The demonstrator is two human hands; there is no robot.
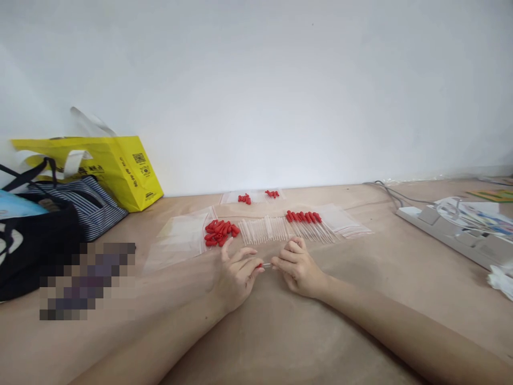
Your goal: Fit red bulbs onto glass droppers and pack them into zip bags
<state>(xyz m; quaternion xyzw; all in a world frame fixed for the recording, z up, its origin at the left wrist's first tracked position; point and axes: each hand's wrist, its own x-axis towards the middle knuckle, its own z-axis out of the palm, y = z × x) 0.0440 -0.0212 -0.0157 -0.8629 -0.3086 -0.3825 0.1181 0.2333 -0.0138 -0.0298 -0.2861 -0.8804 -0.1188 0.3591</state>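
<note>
Fingers [253, 270] of the left hand [236, 275] are pinched closed on a small red cap [260, 265], and those of the right hand [298, 267] are pinched closed on the end of a thin clear tube [267, 265]; the two pieces meet in the gap between the hands, held just above the worktop [280, 331] near its middle. Far left stand a black bag [32, 251], a striped bag [90, 206] and a yellow bag [120, 168]. Right of these lies an empty clear pouch [176, 238], then a heap of loose red caps [220, 232] just beyond the left hand. A row of uncapped tubes [264, 230] follows, then a row of capped tubes [306, 220] just beyond the right hand. Two filled pouches [256, 198] lie farther off by the wall. A power strip [452, 232] sits far right. Judgement: the tube looks very light, stiff and slender, likely to crack or bend if pressed sideways, and smooth enough to slip; best held close to the end being capped. The cap appears soft and grippy, and takes a pinch across its sides.
</note>
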